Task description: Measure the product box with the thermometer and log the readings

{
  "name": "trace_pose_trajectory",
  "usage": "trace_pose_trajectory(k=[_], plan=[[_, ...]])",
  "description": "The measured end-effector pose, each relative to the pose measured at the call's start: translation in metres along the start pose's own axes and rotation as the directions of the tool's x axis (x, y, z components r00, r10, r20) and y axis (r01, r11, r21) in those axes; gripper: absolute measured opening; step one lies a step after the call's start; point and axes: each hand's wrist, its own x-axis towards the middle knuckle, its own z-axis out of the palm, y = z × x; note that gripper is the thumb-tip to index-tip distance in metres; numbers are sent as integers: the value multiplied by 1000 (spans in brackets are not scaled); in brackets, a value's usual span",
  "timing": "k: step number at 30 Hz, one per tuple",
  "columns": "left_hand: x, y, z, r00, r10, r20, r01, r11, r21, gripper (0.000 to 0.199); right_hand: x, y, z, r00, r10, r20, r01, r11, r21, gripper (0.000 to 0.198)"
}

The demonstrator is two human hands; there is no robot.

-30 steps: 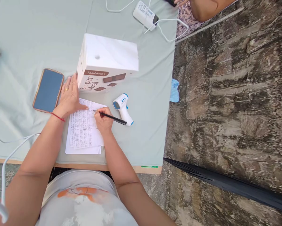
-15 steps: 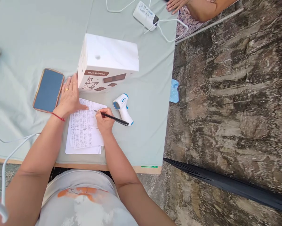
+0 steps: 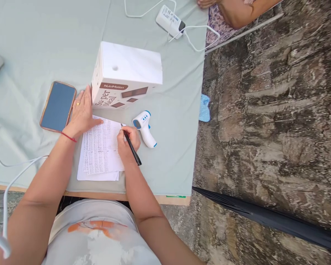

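My right hand (image 3: pixel 128 141) grips a black pen (image 3: pixel 132 148), its tip at the top right corner of a sheet of paper (image 3: pixel 100 149) covered in rows of handwriting. My left hand (image 3: pixel 82 112) lies flat on the sheet's upper left corner, fingers together, touching the side of a white and brown carton (image 3: pixel 126 75). A red string circles my left wrist. More paper lies under the written sheet.
A phone (image 3: pixel 58 106) lies face up left of my left hand. A white and blue infrared thermometer (image 3: pixel 144 127) rests right of the pen. A power strip (image 3: pixel 169 20) with white cables sits at the far edge beside another person's arm (image 3: pixel 231 11). Stone ground lies right of the table (image 3: pixel 168 162).
My right hand has slid right along the top of the sheet and the pen has swung from pointing sideways to pointing toward me. The other person's hand has drawn back at the top.
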Motion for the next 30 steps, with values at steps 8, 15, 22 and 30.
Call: trace_pose_trajectory(k=[8,15,22,30], plan=[[13,0,-7,995,61,-78,-67,994,-86,110,-11,1,-15,933,-114,341,231,917,-326,30],[15,-7,-6,988,62,-143,-75,994,-85,112,16,21,-40,996,51,73,-18,918,-396,50],[14,0,-8,974,85,-211,-93,995,-29,103,36,46,-58,919,392,40,-366,888,-279,49],[17,8,-9,961,121,-248,-132,991,-29,85,30,-7,-10,954,206,216,-287,836,469,44]])
